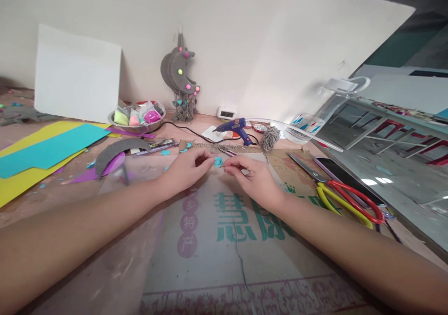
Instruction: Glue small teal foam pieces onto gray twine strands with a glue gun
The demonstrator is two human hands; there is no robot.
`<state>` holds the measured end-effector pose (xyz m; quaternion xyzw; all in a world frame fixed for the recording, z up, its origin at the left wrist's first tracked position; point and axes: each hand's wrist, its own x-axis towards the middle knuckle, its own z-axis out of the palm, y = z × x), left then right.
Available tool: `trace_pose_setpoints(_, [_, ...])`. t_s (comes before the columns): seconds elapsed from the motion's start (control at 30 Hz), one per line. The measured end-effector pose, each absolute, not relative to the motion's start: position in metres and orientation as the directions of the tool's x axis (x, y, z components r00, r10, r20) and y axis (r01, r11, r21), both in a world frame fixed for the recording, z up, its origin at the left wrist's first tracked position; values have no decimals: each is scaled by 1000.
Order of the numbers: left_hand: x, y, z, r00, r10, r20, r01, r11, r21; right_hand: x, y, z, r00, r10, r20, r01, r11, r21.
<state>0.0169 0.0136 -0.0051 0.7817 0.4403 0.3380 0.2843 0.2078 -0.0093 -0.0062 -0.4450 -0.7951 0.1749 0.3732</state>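
— What sort of place is this?
— A craft workshop: coloured foam sheets, a glue gun, scissors and a bowl of modelling clay crowd the scrap-strewn worktop.

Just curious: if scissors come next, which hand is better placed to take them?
Likely the right hand: the scissors lie on its side, near that wrist; the left hand is farther. Both pinch a teal piece.

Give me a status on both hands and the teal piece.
Left hand, right hand both pinching teal piece. Held over cardboard sheet. Scissors off right, clear.
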Motion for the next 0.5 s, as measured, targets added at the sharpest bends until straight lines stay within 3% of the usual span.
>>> trace_pose_setpoints(0.27, [17,14,-6,389,881,270,509,-450,734,204,-9,-6,-255,917,307,346,383,-857])
trace_pose_setpoints(0.5, [17,14,-5,408,873,268,479,-455,751,203,-2,-11,-259,932,253,283,324,-903])
